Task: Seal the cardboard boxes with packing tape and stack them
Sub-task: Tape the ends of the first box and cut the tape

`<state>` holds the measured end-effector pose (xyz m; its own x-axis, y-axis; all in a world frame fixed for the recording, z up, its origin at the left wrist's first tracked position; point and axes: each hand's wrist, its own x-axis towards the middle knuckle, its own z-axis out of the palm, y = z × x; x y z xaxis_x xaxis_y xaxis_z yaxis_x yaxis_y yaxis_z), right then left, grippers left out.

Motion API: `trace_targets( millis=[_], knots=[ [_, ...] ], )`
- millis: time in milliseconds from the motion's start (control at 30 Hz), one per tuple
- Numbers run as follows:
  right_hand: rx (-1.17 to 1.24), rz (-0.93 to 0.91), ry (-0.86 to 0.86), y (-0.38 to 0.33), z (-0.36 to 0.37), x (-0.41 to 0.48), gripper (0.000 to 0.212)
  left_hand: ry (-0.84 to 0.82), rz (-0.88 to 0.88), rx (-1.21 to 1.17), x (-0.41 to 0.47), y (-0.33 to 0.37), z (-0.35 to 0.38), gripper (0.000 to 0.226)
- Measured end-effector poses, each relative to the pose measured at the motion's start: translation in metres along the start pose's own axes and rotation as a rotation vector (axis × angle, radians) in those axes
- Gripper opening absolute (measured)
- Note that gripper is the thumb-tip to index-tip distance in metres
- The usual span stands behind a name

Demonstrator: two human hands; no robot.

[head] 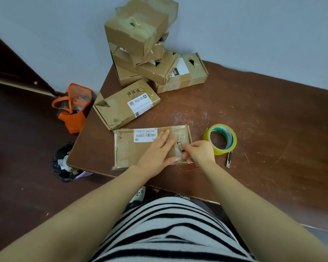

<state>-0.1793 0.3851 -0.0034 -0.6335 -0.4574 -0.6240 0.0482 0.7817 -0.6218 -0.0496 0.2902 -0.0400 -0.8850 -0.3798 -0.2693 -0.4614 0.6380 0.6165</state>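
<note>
A flat cardboard box with a white barcode label lies at the table's near left corner. My left hand rests flat on its top, fingers spread. My right hand pinches a strip of clear tape at the box's right end, beside a torn hole. A yellowish roll of packing tape stands on the table just right of the box. A second flat box lies behind it. Further back, several taped boxes are piled against the wall.
A small utility knife lies below the tape roll. The brown table stretches to the right. On the floor at left are an orange bag and a black-lined waste bin.
</note>
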Motion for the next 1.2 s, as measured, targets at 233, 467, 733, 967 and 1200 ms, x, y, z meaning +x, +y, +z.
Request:
trace_targets(
  millis=[233, 467, 733, 967, 1200],
  knots=[
    [-0.147, -0.086, 0.003, 0.005, 0.001, 0.003, 0.042, -0.017, 0.008, 0.036, 0.002, -0.002, 0.001, 0.066],
    [-0.424, -0.157, 0.047, -0.001, 0.002, 0.001, 0.023, -0.016, 0.023, 0.081, 0.001, -0.003, 0.002, 0.065],
    [-0.698, -0.295, 0.156, 0.003, 0.004, 0.001, 0.021, -0.017, 0.074, 0.111, 0.000, -0.003, 0.001, 0.052],
    [-0.811, -0.707, 0.333, 0.044, 0.012, -0.011, 0.018, -0.033, 0.038, 0.168, 0.000, -0.005, 0.004, 0.051],
    [-0.956, -0.934, 0.434, 0.068, 0.015, -0.010, 0.045, -0.014, 0.055, 0.226, -0.001, -0.005, 0.006, 0.074]
  ],
)
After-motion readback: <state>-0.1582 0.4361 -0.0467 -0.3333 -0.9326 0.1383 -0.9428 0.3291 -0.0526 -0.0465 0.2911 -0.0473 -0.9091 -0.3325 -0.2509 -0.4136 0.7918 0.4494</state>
